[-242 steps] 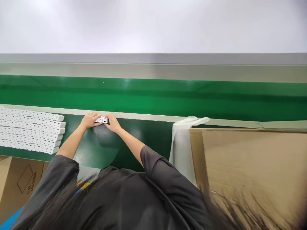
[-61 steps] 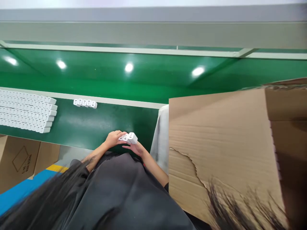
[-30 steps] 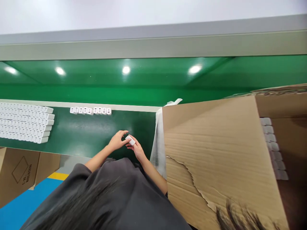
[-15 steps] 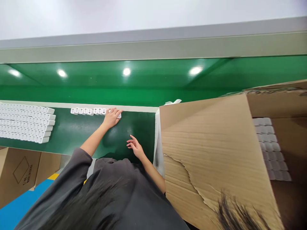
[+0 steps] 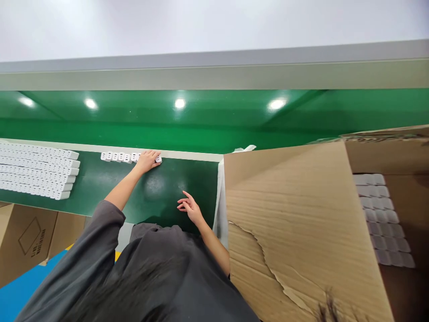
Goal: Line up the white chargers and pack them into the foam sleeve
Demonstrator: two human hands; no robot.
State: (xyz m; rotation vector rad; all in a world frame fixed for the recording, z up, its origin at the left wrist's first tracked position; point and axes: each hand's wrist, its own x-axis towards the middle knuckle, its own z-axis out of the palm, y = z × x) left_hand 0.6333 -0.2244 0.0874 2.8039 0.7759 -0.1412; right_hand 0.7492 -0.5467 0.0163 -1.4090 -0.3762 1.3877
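A row of small white blocks with paired dark slots, like USB chargers [image 5: 115,156], stands along the pale ledge at the back of the dark green bench [image 5: 100,188]. My left hand [image 5: 147,162] lies over the right part of this row, with its fingers closed around several of the blocks and partly hiding them. One white block [image 5: 158,158] shows at the row's right end, by the fingertips. My right hand [image 5: 190,209] hovers above the bench nearer my body, fingers apart and holding nothing.
Tightly packed rows of the same white blocks [image 5: 33,172] cover the bench's left end. At right, a large cardboard box [image 5: 288,214] with a torn flap contains stacked white pieces [image 5: 385,228]. Another cardboard box [image 5: 30,237] sits below at left. A green surface [image 5: 201,132] runs behind the ledge.
My left hand has slid left along the row, and the blocks at its right end have shifted left with it. My right hand stays nearly where it was. The view has tilted slightly.
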